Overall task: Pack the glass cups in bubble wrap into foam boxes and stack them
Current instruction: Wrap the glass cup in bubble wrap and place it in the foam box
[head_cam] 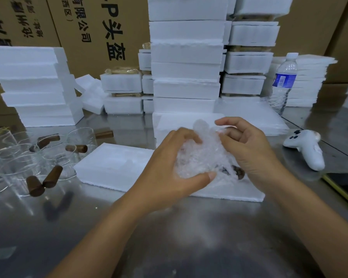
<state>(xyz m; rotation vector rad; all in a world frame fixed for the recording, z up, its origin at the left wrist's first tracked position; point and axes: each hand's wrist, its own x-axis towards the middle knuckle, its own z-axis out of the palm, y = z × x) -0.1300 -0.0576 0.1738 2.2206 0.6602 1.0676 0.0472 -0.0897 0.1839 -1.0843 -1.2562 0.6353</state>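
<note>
Steel tabletop [169, 227]: left hand [169, 171] and right hand [247, 149] curl fingers round the bubble-wrapped cup [201, 157] over a foam box [239, 192]. The bundle lies front-to-back, its brown handle [238, 171] pointing right.

Landmark: foam box [113, 165], lying on table [169, 237]. Over its right half: bubble-wrap bundle [201, 155], left hand [169, 167] on the bundle's left side, right hand [247, 149] on its right side. Left of box: glass cups [28, 157] on the table. Directly behind: tall foam stack [187, 77]. Behind-left: shorter foam stack [34, 85]. Right: controller [305, 149]. Behind-right: water bottle [283, 83], upright, foam sheets [309, 81] behind it.
</note>
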